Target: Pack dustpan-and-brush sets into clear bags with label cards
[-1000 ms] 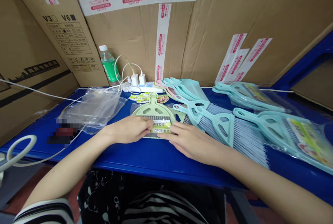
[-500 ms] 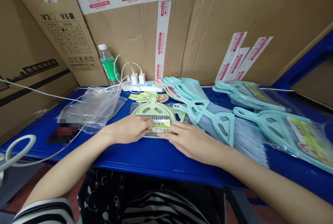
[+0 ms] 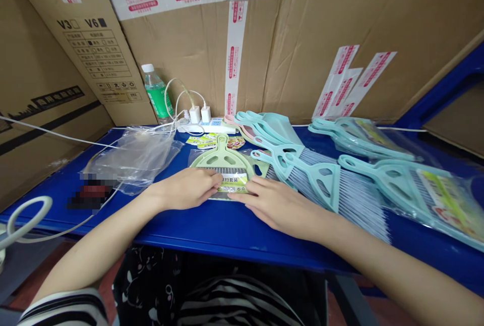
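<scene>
Green dustpan set [image 3: 223,157] between curled left hand [image 3: 187,188] and right hand [image 3: 278,207], pinching unclear, looks light, stiff, slick; grip its sides.

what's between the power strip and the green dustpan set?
Printed cards, loosely spread, lie between the power strip and the green dustpan set; in the head view, the dustpan's handle overlaps some of them.

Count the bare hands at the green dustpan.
2: left hand at the near left of the green dustpan, right hand at its near right. No hand seems hidden; some fingers are.
</scene>
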Action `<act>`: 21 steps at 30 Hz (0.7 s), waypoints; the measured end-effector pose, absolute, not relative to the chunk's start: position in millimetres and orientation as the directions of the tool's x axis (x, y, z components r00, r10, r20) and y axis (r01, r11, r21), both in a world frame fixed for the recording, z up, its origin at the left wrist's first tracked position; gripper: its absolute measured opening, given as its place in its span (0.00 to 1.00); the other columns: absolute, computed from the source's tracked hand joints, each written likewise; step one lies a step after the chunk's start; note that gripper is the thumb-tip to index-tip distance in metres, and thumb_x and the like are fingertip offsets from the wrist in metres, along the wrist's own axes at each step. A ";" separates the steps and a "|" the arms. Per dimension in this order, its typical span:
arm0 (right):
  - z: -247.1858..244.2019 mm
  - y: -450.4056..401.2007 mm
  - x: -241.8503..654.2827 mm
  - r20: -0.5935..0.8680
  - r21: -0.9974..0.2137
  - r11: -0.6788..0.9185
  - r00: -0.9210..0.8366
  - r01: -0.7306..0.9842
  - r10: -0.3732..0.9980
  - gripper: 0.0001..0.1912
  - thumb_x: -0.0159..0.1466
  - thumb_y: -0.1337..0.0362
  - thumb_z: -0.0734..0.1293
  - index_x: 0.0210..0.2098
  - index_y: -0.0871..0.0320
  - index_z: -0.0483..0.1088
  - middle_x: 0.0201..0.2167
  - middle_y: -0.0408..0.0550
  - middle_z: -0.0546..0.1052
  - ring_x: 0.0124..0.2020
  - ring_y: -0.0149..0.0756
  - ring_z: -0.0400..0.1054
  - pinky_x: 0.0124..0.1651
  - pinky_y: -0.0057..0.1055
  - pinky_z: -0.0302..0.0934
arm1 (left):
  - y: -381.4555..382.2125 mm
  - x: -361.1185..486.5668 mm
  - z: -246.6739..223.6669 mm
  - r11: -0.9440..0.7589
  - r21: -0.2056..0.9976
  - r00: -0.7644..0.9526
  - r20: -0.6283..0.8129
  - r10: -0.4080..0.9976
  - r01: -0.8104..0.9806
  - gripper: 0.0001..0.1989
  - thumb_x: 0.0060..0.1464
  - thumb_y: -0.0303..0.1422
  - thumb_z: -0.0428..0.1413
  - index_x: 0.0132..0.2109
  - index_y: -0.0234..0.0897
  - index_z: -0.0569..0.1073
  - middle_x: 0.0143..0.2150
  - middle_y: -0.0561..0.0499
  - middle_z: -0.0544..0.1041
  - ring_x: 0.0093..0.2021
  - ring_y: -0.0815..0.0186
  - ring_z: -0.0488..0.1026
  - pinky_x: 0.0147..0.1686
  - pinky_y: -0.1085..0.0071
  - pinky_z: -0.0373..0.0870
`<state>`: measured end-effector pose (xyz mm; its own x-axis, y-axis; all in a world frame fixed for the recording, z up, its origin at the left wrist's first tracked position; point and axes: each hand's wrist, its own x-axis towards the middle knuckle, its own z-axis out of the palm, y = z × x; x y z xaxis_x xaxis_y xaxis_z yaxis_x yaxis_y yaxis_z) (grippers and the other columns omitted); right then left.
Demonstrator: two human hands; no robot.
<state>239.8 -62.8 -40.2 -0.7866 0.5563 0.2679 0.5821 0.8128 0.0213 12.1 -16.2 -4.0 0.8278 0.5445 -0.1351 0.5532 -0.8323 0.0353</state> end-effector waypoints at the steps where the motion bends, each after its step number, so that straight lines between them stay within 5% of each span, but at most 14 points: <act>1: -40.0 -62.9 239.8 0.264 0.023 0.812 -0.787 0.583 0.558 0.18 0.67 0.72 0.58 0.53 0.57 0.72 0.35 0.51 0.75 0.37 0.41 0.68 0.38 0.37 0.68 | -16.4 12.2 -4.1 -0.833 0.034 0.828 -0.137 0.544 0.553 0.09 0.63 0.28 0.45 0.34 0.37 0.63 0.32 0.50 0.72 0.30 0.66 0.70 0.30 0.70 0.63; 21: -39.9 -63.0 240.3 0.262 0.032 0.808 -0.785 0.588 0.561 0.18 0.67 0.72 0.59 0.53 0.57 0.72 0.36 0.51 0.75 0.37 0.40 0.68 0.38 0.37 0.67 | -17.3 13.3 -2.7 -0.823 0.008 0.814 -0.152 0.561 0.568 0.08 0.63 0.28 0.45 0.34 0.37 0.64 0.33 0.50 0.73 0.31 0.66 0.70 0.31 0.70 0.63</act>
